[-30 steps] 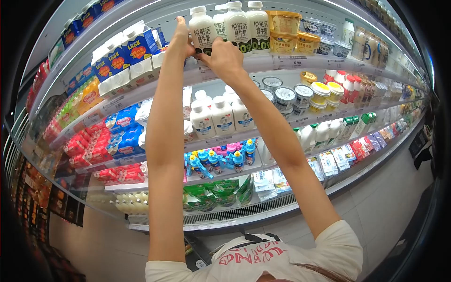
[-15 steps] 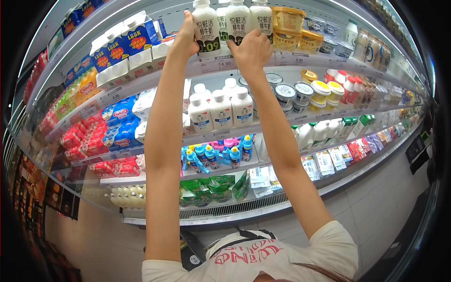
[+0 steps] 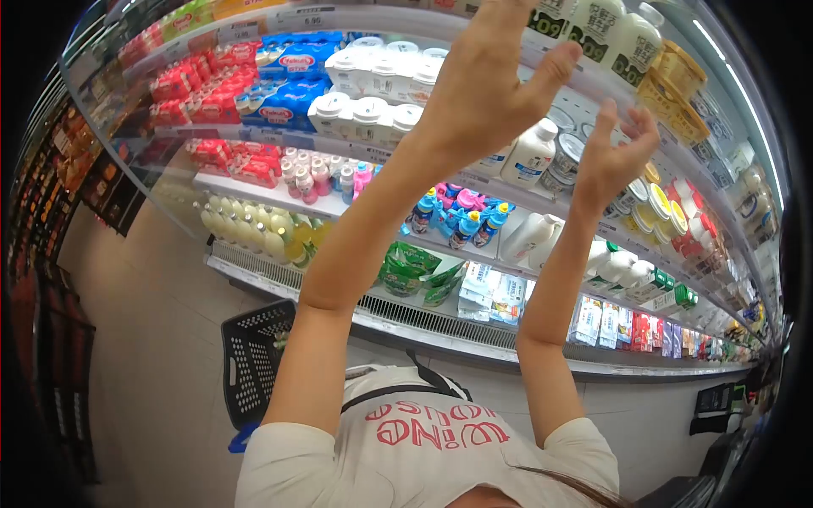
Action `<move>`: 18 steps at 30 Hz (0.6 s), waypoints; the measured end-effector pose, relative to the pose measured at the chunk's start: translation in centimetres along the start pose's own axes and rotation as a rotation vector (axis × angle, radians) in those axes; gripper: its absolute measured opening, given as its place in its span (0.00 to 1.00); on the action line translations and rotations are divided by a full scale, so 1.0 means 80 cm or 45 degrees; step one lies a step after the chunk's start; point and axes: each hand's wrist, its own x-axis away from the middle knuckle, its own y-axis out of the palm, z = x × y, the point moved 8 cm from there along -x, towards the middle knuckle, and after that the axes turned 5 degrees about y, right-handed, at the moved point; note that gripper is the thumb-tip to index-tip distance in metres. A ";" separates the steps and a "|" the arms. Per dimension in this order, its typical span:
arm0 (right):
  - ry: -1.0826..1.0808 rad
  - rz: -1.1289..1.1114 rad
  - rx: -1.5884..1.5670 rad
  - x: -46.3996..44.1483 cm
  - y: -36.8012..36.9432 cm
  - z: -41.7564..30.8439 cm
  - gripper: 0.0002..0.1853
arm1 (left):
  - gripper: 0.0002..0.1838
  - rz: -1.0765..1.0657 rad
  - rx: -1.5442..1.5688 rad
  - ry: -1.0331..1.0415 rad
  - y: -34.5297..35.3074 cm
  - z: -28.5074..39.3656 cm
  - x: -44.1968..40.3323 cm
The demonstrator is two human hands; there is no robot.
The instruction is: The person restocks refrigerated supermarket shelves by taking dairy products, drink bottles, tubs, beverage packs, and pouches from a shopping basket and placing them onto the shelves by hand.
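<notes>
A row of white milk bottles with green-and-black labels stands at the top of the view, the rightmost milk bottle [image 3: 635, 44] in plainest sight. My left hand [image 3: 489, 85] is raised just left of and below them, thumb spread away from the fingers. Its fingertips run out of the frame. Lower and to the right, my right hand [image 3: 611, 161] hangs in front of the shelf with bent fingers apart and nothing in them. Behind, between the two hands, is a white bottle with a blue label [image 3: 531, 152]. Yellow tubs [image 3: 677, 85] sit right of the milk bottles.
White multipack cups [image 3: 373, 114], blue packs [image 3: 292, 106] and red packs [image 3: 203, 93] fill the shelves at left. Yellow-lidded cups [image 3: 659, 203] stand at right. On the floor at lower left is a black basket [image 3: 254, 364]. The fridge's bottom ledge [image 3: 440, 339] runs across.
Both hands have come off the milk bottles, now apart from them, and moved right and down in front of the shelf. The view has turned, bringing the floor basket into sight.
</notes>
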 end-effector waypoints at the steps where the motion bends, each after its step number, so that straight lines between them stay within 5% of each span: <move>1: 0.122 -0.072 -0.125 0.043 -0.016 0.008 0.21 | 0.22 -0.172 -0.177 -0.128 -0.031 0.028 0.052; 4: 0.548 -0.593 -0.251 0.223 -0.024 0.047 0.19 | 0.21 -0.564 -0.636 -0.843 -0.159 0.073 0.243; 6: 0.646 -1.355 -0.215 0.384 -0.011 0.059 0.15 | 0.20 -0.479 -1.019 -1.649 -0.312 0.116 0.418; 8: 0.660 -1.946 -0.191 0.549 -0.035 0.075 0.12 | 0.21 -0.775 -2.121 -2.012 -0.439 0.228 0.533; 10: 0.444 -2.458 -0.242 0.681 -0.084 0.081 0.14 | 0.24 -0.922 -2.218 -2.937 -0.505 0.350 0.629; 12: 0.391 -2.949 -0.342 0.762 -0.121 0.047 0.16 | 0.20 -0.811 -2.207 -3.004 -0.531 0.426 0.709; 14: 0.118 -3.072 -0.623 0.802 -0.150 -0.015 0.15 | 0.17 -0.525 -2.325 -2.720 -0.518 0.444 0.702; 15: 0.044 -3.132 -0.725 0.811 -0.159 -0.053 0.16 | 0.12 -0.081 -2.053 -2.374 -0.539 0.459 0.738; 18: -0.303 -3.228 -0.967 0.854 -0.188 -0.165 0.30 | 0.11 0.068 -2.262 -1.991 -0.530 0.455 0.726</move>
